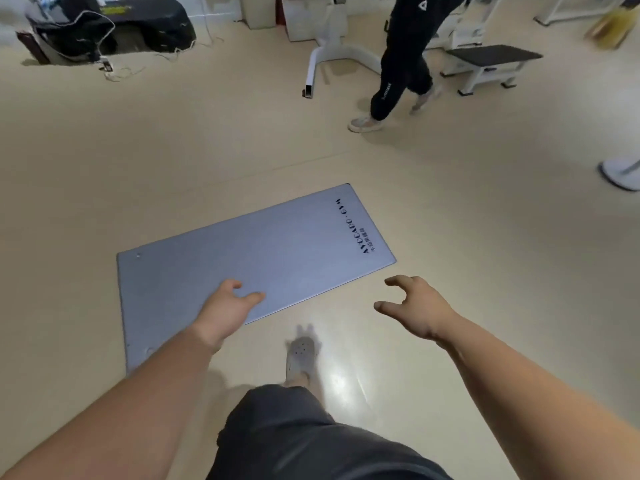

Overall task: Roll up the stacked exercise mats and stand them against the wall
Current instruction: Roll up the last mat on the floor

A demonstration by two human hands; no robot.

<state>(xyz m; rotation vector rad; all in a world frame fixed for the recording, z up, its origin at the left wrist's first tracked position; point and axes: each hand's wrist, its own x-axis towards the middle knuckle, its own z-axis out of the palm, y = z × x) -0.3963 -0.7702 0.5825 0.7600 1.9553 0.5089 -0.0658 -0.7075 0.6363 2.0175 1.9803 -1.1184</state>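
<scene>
One grey mat (256, 268) lies flat — left hand (225, 311) over its near edge, right hand (415, 306) beside it; two hands apart, loosely curled, holding nothing.

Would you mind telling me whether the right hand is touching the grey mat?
Apart. In the head view a strip of bare floor separates the right hand from the grey mat.

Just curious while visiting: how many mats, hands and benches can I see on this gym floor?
Mats: 1, the grey mat, lying flat
Hands: 2, the left hand and the right hand
Benches: 1, the black-topped bench
Total: 4
</scene>
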